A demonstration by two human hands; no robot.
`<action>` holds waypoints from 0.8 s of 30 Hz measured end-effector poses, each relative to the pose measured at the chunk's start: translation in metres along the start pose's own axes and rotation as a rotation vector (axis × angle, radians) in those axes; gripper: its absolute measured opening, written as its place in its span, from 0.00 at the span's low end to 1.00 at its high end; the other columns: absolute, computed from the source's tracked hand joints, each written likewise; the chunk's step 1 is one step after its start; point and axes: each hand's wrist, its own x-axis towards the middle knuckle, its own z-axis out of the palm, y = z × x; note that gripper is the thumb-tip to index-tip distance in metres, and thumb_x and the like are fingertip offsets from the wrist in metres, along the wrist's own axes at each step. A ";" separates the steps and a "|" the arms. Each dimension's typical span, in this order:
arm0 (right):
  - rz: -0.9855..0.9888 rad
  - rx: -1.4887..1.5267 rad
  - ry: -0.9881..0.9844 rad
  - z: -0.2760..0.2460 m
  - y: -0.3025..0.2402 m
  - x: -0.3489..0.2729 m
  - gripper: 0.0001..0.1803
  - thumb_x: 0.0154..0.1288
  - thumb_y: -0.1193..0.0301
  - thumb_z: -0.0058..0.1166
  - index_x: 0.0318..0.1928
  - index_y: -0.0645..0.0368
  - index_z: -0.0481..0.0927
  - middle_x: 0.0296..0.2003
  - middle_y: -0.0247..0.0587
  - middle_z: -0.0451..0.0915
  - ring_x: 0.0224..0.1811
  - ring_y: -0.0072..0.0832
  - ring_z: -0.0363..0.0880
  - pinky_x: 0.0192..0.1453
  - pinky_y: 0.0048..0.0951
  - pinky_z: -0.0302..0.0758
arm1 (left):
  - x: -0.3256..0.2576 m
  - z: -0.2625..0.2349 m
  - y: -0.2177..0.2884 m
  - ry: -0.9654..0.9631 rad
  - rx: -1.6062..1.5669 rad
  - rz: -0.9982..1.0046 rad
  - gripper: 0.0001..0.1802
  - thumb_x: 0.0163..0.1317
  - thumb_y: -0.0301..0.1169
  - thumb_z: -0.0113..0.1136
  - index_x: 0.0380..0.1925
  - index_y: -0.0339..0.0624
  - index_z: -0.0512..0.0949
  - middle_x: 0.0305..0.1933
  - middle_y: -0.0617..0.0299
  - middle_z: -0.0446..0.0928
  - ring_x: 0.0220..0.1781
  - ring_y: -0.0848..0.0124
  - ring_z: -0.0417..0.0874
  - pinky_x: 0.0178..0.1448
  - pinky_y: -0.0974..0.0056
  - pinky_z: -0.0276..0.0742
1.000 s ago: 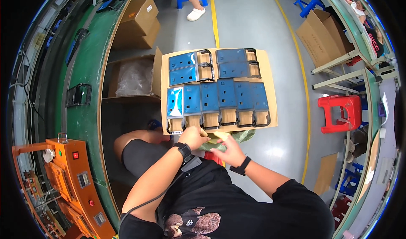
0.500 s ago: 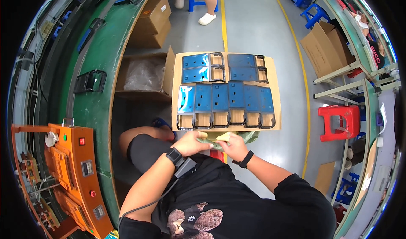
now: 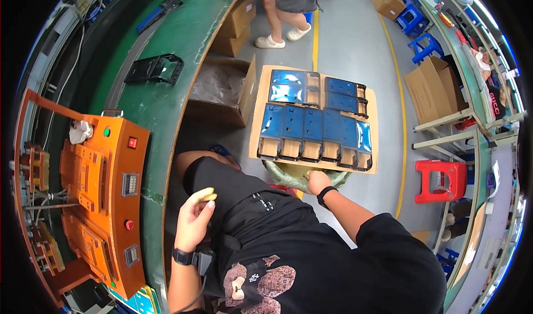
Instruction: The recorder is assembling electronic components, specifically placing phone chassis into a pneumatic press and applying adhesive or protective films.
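My left hand [image 3: 194, 219] is raised over my lap near the table edge, holding nothing. Yellow covers sit on its fingertips, and the thumb is a little apart from the bent fingers. My right hand [image 3: 318, 182] is closed at the near side of a cardboard sheet [image 3: 369, 142], by a green plastic bag [image 3: 283, 178]. What its fingers grip, if anything, is hidden. On the sheet lie several black frame-like housings with blue film-covered panels [image 3: 293, 122], in two groups. The near group stands side by side in a row.
A green workbench [image 3: 166, 103] on the left carries a black housing [image 3: 155, 68] and an orange machine [image 3: 119, 203] with buttons. Below it is an open carton [image 3: 222, 92] with clear plastic. A red stool [image 3: 441, 181] stands right. Another person [image 3: 286, 14] stands at the bench's far end.
My hands have parted: the left moved left and back toward me, the right stayed by the bag. The view has shifted left, and the other person has stepped closer to the bench.
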 end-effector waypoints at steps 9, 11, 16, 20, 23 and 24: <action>-0.101 -0.115 -0.005 -0.003 0.004 0.011 0.14 0.61 0.68 0.53 0.46 0.59 0.83 0.40 0.58 0.83 0.45 0.50 0.82 0.49 0.46 0.78 | -0.066 -0.029 -0.018 0.193 -0.062 -0.070 0.18 0.70 0.26 0.55 0.59 0.39 0.73 0.49 0.64 0.80 0.45 0.79 0.80 0.43 0.71 0.82; -0.052 0.004 -0.046 -0.001 0.014 0.010 0.18 0.60 0.64 0.56 0.48 0.59 0.82 0.42 0.57 0.83 0.47 0.49 0.82 0.52 0.45 0.77 | -0.071 -0.032 -0.027 0.219 -0.081 -0.063 0.18 0.70 0.26 0.55 0.59 0.39 0.73 0.50 0.64 0.80 0.46 0.78 0.80 0.43 0.71 0.82; 0.266 -0.060 -0.129 -0.029 0.002 0.000 0.30 0.55 0.50 0.64 0.53 0.55 0.83 0.48 0.49 0.84 0.52 0.46 0.82 0.58 0.44 0.75 | -0.079 -0.036 -0.044 0.266 -0.138 -0.052 0.18 0.70 0.26 0.55 0.59 0.39 0.74 0.49 0.64 0.80 0.46 0.79 0.80 0.45 0.69 0.83; 0.297 -0.109 0.021 -0.030 0.015 -0.017 0.20 0.52 0.55 0.67 0.40 0.56 0.86 0.43 0.50 0.85 0.49 0.45 0.83 0.55 0.42 0.77 | -0.076 -0.035 -0.054 0.272 -0.125 -0.048 0.18 0.70 0.25 0.55 0.59 0.39 0.74 0.48 0.66 0.79 0.43 0.80 0.79 0.44 0.71 0.82; 0.411 0.151 0.126 -0.015 0.045 -0.027 0.19 0.52 0.59 0.68 0.41 0.56 0.86 0.40 0.50 0.85 0.47 0.46 0.83 0.54 0.41 0.78 | -0.074 -0.032 -0.056 0.266 -0.148 -0.045 0.18 0.69 0.24 0.56 0.59 0.39 0.73 0.47 0.66 0.79 0.42 0.80 0.79 0.43 0.72 0.81; 0.413 0.118 0.225 -0.006 0.055 -0.030 0.16 0.53 0.63 0.66 0.41 0.56 0.86 0.38 0.51 0.85 0.45 0.47 0.83 0.53 0.42 0.78 | -0.073 -0.032 -0.056 0.268 -0.173 -0.055 0.19 0.69 0.23 0.56 0.59 0.38 0.73 0.47 0.66 0.80 0.42 0.81 0.79 0.43 0.72 0.80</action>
